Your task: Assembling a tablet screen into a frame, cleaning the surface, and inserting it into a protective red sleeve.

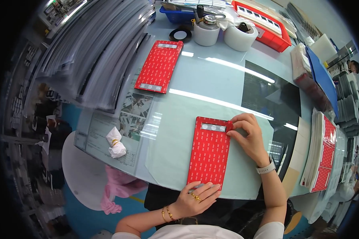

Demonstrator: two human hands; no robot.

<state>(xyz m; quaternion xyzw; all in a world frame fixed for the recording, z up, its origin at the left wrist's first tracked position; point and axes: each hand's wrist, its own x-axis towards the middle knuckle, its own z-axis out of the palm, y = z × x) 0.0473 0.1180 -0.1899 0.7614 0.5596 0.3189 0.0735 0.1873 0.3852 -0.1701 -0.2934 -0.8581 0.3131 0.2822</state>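
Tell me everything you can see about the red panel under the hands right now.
The red panel is a long flat rectangle covered in rows of small white marks, with a grey strip window near its far end. It lies flat on the pale glass tabletop. The left hand presses its near edge; the right hand pinches its far right corner.

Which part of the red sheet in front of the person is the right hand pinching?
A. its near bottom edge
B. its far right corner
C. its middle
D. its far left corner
B: the right hand has its fingertips on the far right corner of the red sheet, while the left hand presses the near edge.
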